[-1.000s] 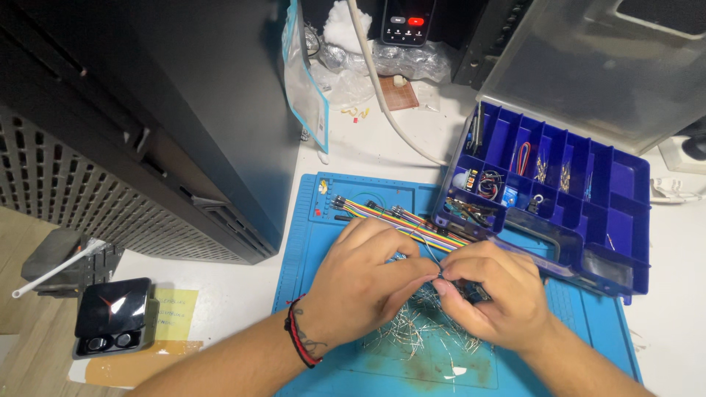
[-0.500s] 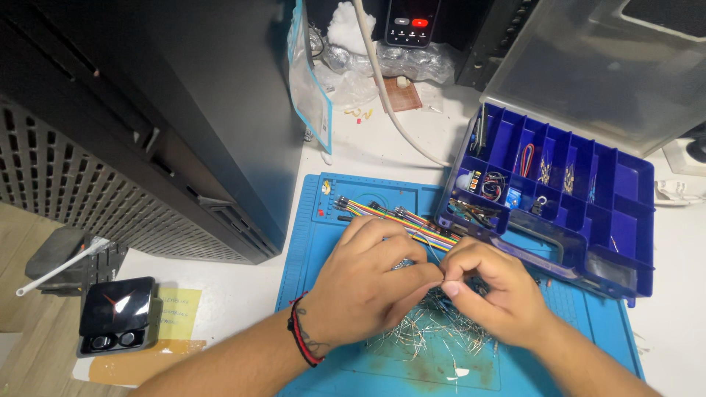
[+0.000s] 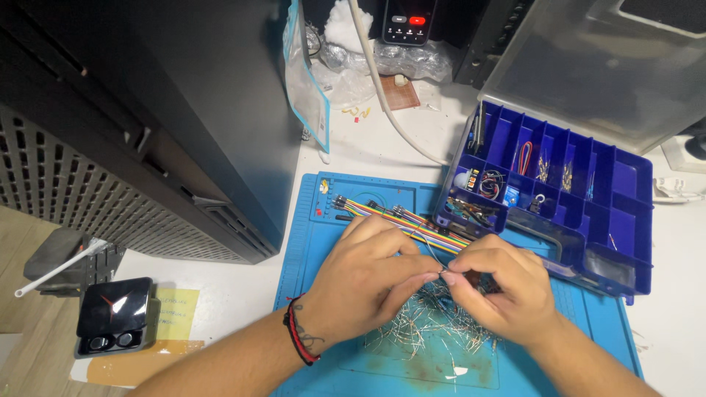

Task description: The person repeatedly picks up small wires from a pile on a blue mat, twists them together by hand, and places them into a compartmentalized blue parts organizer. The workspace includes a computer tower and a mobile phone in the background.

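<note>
Over the blue mat (image 3: 331, 242), the left hand (image 3: 364, 276) and right hand (image 3: 500, 290) meet fingertip to fingertip, pinched together on one thin wire lead (image 3: 434, 257), while the loose lead pile (image 3: 434, 327) at 6 o'clock below them looks mostly unsorted

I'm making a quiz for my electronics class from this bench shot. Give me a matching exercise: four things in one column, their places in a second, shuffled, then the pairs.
Things:
1. rainbow ribbon of jumper wires
2. blue plastic compartment box
3. pile of thin metal-legged components
4. black earbud case

Places:
A. far left, beside a yellow note
B. under both hands, on the blue mat
C. right of the mat, clear lid raised
D. across the mat's top, beyond the fingers

Pairs: 1-D, 2-C, 3-B, 4-A
</note>
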